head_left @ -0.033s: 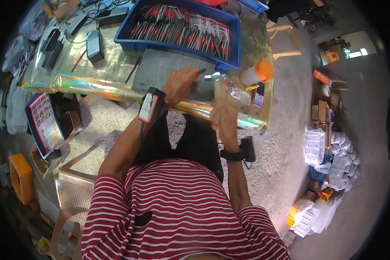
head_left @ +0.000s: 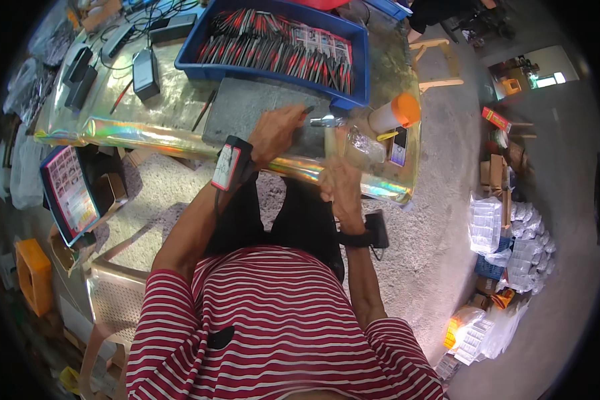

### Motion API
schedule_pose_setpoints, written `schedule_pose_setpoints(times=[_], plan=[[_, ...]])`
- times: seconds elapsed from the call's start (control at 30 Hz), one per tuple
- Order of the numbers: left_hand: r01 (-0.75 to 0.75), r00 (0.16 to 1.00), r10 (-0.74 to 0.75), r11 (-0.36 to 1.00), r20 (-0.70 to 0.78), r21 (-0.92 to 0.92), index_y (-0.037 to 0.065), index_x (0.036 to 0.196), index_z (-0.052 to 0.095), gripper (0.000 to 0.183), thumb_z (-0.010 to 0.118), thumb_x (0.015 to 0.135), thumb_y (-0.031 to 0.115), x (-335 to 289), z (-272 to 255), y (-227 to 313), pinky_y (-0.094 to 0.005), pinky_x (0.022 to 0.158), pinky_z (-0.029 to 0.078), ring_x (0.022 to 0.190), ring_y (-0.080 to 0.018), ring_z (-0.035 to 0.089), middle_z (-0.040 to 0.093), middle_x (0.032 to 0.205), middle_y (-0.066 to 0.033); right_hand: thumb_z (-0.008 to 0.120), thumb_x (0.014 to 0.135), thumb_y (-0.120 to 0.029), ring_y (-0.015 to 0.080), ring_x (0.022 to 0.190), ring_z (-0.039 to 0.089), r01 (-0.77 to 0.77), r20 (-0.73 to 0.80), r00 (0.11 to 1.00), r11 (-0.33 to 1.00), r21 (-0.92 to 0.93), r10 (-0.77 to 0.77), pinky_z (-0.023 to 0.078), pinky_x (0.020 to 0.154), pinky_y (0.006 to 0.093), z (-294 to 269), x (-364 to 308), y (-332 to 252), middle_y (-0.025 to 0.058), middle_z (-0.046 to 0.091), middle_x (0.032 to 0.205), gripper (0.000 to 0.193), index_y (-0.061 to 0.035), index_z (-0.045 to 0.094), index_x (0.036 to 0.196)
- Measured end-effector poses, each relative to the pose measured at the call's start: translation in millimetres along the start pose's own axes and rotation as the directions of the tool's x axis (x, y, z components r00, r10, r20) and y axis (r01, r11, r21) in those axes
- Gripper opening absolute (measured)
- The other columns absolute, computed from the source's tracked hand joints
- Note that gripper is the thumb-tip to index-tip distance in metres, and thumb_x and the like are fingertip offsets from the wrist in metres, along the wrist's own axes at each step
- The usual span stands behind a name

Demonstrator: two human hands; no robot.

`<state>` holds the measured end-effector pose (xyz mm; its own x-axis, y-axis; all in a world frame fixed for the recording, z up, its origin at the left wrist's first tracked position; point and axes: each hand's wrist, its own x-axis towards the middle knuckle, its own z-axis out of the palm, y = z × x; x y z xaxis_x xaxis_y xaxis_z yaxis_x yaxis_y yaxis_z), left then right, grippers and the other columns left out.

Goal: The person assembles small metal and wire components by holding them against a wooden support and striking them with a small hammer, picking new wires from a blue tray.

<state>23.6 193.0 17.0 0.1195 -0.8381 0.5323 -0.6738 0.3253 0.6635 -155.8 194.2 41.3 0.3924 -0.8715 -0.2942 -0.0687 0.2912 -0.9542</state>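
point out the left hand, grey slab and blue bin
Left hand (head_left: 275,136), head view: back of hand
Grey slab (head_left: 239,99), head view: bare left part
Blue bin (head_left: 361,63), head view: right wall

There's a small dark piece (head_left: 308,111) at the fingertips of the left hand (head_left: 278,137), too tiny to name! Over to the right hand (head_left: 342,188): it's smeared, curled fingers hiding the palm. The shiny metal piece (head_left: 327,121) just beyond blurs too. That left hand covers part of the grey slab (head_left: 237,100). Up top, the frame slices the blue tub (head_left: 361,70) and a red thing (head_left: 315,3); the chair (head_left: 117,293) ducks behind a striped sleeve (head_left: 163,313).
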Motion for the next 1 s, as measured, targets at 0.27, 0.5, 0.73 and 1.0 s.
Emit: schedule_pose_setpoints(times=[0.27,0.5,0.73,1.0], plan=[[0.259,0.966,-0.245,0.923,0.084,-0.283,0.000,0.087,0.045,0.010,0.047,0.077,0.001,25.6,-13.9,-1.6,-0.0253,0.045,0.041,0.048,-0.0129,0.049,0.050,0.062,-0.0065,0.042,0.086,-0.037,0.0108,0.041,0.046,-0.118,0.080,0.991,0.982,0.146,0.107,0.040,0.034,0.0221,10.4,10.5,32.0,0.0086,0.048,0.056,0.039,0.0013,0.046,0.077],[0.123,0.989,-0.107,0.978,0.104,-0.167,0.000,0.083,0.045,0.011,0.047,0.082,0.011,89.5,4.7,-20.5,-0.0248,0.036,0.039,0.043,-0.0101,0.049,0.051,0.059,-0.0060,0.040,0.088,-0.033,0.0141,0.048,0.049,0.039,0.138,0.990,0.999,0.014,-0.041,0.041,0.045,0.0250,-2.2,10.9,35.8,0.0078,0.049,0.058,0.036,0.0005,0.046,0.075],[0.242,0.960,-0.215,0.959,0.178,-0.146,-0.002,0.072,0.052,0.019,0.054,0.076,0.017,131.8,34.7,-37.4,-0.0248,0.035,0.039,0.041,-0.0100,0.048,0.051,0.055,-0.0055,0.046,0.083,-0.013,0.0114,0.052,0.053,0.092,-0.020,0.995,0.988,-0.127,-0.095,0.044,0.043,0.0216,-42.3,19.7,34.2,0.0084,0.053,0.065,0.017,0.0031,0.053,0.082],[0.411,0.895,-0.385,0.908,0.227,-0.080,-0.003,0.067,0.053,0.017,0.058,0.073,0.013,141.6,61.7,-60.8,-0.0233,0.035,0.040,0.039,-0.0104,0.048,0.051,0.053,-0.0059,0.047,0.078,-0.004,0.0103,0.048,0.051,0.146,-0.280,0.934,0.954,-0.262,-0.220,0.042,0.040,0.0213,-76.2,66.5,56.1,0.0069,0.053,0.063,0.010,0.0034,0.053,0.081]])
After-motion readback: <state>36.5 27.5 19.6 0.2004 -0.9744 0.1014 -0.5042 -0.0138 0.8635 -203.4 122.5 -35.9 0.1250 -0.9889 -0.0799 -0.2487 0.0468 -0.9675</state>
